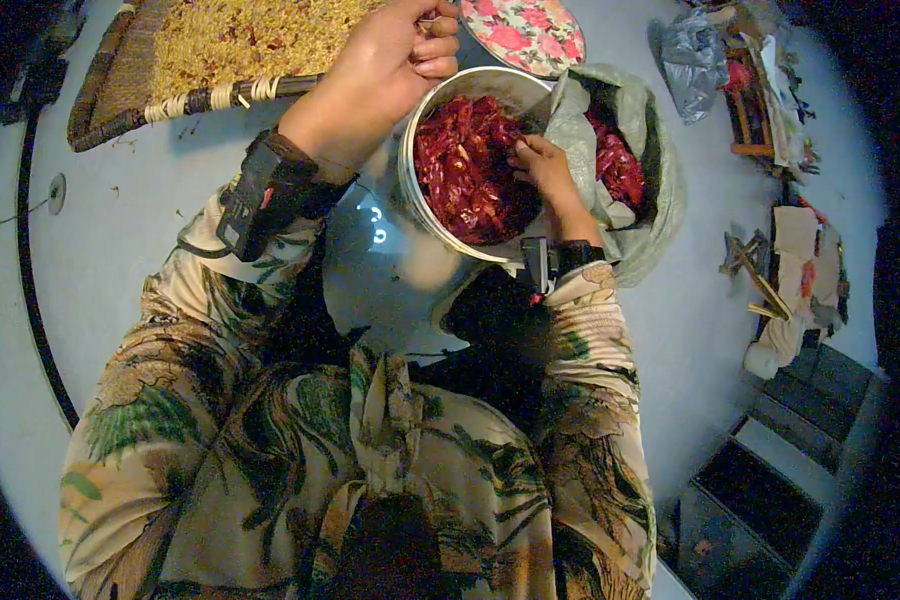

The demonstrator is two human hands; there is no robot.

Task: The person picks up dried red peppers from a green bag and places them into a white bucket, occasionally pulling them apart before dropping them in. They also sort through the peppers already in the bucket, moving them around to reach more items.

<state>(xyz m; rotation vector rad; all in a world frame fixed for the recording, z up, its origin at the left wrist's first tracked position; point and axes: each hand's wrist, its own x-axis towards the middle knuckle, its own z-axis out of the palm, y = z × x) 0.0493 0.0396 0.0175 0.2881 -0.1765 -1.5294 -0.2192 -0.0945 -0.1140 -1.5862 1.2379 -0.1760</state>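
Note:
A white bucket (407, 170) holds many dried red chillies (465, 165). My right hand (547, 172) reaches over the bucket's right side, its thumb and fingers pinched together at the chillies; what they hold is too small to make out. My left hand (400, 65) is raised at the bucket's upper left edge with its fingers curled closed, and anything inside them is hidden. To the right of the bucket stands an open pale green sack (660, 215) with more red chillies (618, 165) in it.
At the upper left lies a woven tray (120, 85) bearing yellow seeds or flakes with red bits. A round floral lid or seat (530, 30) is behind the bucket. Plastic bags (690, 65), a small wooden stand (755, 275), cloths (795, 260) and dark boxes (750, 500) are at the right.

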